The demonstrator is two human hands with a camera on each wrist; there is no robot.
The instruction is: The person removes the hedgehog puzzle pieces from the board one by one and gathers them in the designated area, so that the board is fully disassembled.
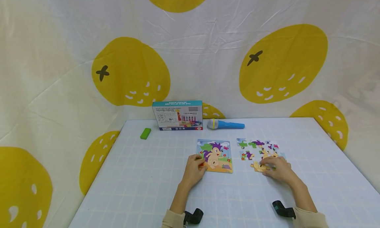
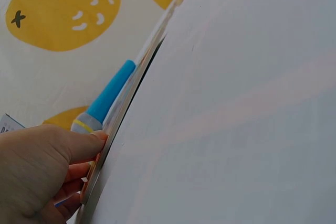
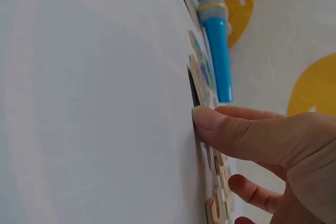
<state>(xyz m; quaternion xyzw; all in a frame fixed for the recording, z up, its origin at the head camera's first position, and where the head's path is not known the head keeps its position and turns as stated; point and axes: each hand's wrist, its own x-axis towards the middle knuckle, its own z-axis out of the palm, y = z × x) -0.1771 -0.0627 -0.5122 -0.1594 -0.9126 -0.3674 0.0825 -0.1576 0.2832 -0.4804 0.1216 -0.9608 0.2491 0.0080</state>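
A square puzzle board (image 1: 219, 157) with a hedgehog picture lies flat in the middle of the table. My left hand (image 1: 193, 170) grips its near left corner; in the left wrist view the thumb (image 2: 86, 145) presses the edge and the fingers curl round the side. To the right, loose jigsaw pieces (image 1: 257, 143) lie in rough rows. Over the nearest ones, my right hand (image 1: 279, 169) pinches a tan jigsaw piece (image 1: 258, 166) between thumb and fingers. The right wrist view shows the thumb (image 3: 210, 119) against the piece's edge. My right hand hides some pieces behind it.
Behind the board, a boxed toy set (image 1: 178, 116) stands near the table's back edge. A blue toy microphone (image 1: 230, 125) lies beside it. A green block (image 1: 145, 133) sits at the back left. A white sheet with yellow fruit prints hangs behind the table (image 1: 142, 188).
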